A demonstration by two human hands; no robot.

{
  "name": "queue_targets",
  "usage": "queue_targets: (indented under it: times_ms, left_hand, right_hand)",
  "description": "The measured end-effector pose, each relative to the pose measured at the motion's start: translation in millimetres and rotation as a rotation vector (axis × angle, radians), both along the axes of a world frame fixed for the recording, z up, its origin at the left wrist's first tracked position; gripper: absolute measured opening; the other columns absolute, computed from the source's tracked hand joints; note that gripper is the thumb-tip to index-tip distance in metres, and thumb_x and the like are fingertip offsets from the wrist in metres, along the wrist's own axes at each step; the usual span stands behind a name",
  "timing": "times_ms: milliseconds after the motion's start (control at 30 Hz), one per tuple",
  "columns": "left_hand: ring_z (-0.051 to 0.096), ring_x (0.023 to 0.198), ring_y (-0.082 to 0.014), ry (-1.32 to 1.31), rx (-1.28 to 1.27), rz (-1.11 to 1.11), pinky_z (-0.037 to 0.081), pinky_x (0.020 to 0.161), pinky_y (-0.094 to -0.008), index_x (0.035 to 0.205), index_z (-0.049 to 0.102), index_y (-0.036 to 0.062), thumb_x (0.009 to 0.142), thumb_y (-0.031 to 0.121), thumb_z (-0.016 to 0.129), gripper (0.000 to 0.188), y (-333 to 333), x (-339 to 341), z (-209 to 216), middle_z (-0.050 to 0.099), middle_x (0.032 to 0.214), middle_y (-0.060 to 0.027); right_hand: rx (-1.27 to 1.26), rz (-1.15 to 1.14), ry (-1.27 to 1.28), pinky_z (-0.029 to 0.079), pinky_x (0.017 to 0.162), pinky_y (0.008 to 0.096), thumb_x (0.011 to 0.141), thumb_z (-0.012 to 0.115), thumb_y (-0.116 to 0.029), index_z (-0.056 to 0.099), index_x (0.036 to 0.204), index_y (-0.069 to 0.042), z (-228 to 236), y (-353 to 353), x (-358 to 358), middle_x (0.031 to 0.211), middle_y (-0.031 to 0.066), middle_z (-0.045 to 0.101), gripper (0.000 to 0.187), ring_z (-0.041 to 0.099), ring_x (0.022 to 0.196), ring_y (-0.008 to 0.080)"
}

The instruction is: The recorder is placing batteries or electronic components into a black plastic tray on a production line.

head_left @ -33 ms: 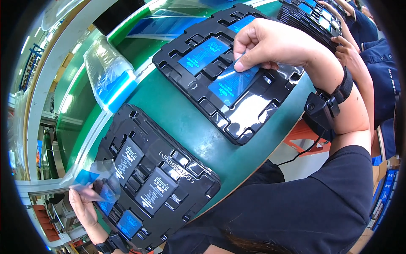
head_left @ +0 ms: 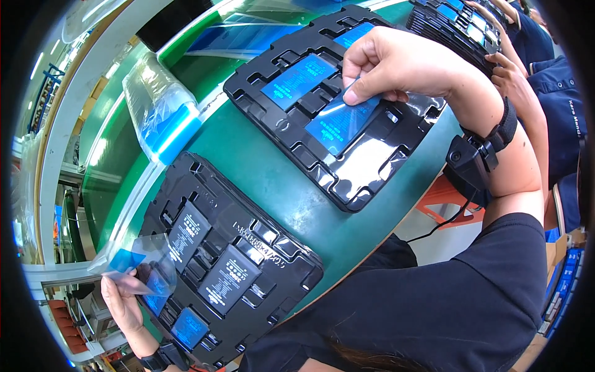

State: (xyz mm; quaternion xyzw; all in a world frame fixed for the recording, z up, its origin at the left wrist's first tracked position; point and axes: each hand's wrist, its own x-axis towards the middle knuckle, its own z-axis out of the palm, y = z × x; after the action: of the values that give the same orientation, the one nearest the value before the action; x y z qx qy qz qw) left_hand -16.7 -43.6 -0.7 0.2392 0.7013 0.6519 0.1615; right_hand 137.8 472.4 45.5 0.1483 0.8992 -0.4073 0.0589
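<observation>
My right hand point(head_left: 387, 68) is over the far black plastic tray point(head_left: 356, 186). Its thumb and forefinger pinch the edge of a thin film on a blue flat battery point(head_left: 338, 127); the film's extent is hard to make out. Beside it in the same tray lies another blue battery point(head_left: 299, 80). At the lower left, my left hand point(head_left: 124, 305) holds a limp clear film sheet point(head_left: 160, 255) with a blue patch, above the near black tray point(head_left: 273, 273). That tray carries dark grey batteries point(head_left: 229, 279) and blue-covered ones point(head_left: 189, 328); the film partly covers one.
Both trays rest on a green table point(head_left: 273, 180). A bundle of clear and blue film point(head_left: 164, 124) lies left of the far tray. Stacked black trays point(head_left: 449, 28) stand at the far right, near a co-worker's hand point(head_left: 511, 71). An orange stool point(head_left: 443, 204) is below the table edge.
</observation>
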Motion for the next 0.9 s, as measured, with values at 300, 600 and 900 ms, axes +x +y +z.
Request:
queue_targets:
  times_ms: [300, 600, 900]
  left_hand:
    - [0.057, 0.086, -0.0159, 0.030, -0.008, 0.055, 0.044, 0.085, -0.0310, 0.116, 0.049, 0.0010, 0.097, 0.030, 0.043, 0.035, 8.0, 3.0, -0.3, 0.059, 0.093, -0.0077]
    - [0.055, 0.077, -0.0129, 0.063, -0.048, 0.097, 0.043, 0.084, -0.0303, 0.111, 0.050, 0.0016, 0.097, 0.030, 0.041, 0.033, 11.8, 5.6, -0.5, 0.057, 0.078, -0.0047]
    - [0.055, 0.071, -0.0117, 0.104, -0.016, 0.133, 0.042, 0.070, -0.0253, 0.099, 0.054, -0.0007, 0.097, 0.032, 0.042, 0.035, 20.0, 9.6, -5.1, 0.061, 0.084, -0.0090]
  right_hand:
    - [0.054, 0.006, -0.013, 0.037, 0.041, 0.0215, 0.072, 0.070, -0.017, 0.062, 0.070, -0.006, 0.5, -4.0, -1.0, 0.053, -0.0015, 0.051, 0.013, 0.046, 0.044, 0.0060]
    - [0.164, 0.018, -0.011, 0.039, 0.044, 0.0245, 0.072, 0.070, -0.017, 0.062, 0.073, -0.004, -0.3, -9.0, -2.2, 0.054, 0.0018, 0.052, 0.016, 0.050, 0.047, 0.0098]
    - [1.028, -0.002, 0.621, 0.048, 0.070, 0.0403, 0.070, 0.052, 0.002, 0.050, 0.095, -0.003, -11.2, -8.5, 14.8, 0.088, 0.0159, 0.058, 0.025, 0.058, 0.085, 0.0354]
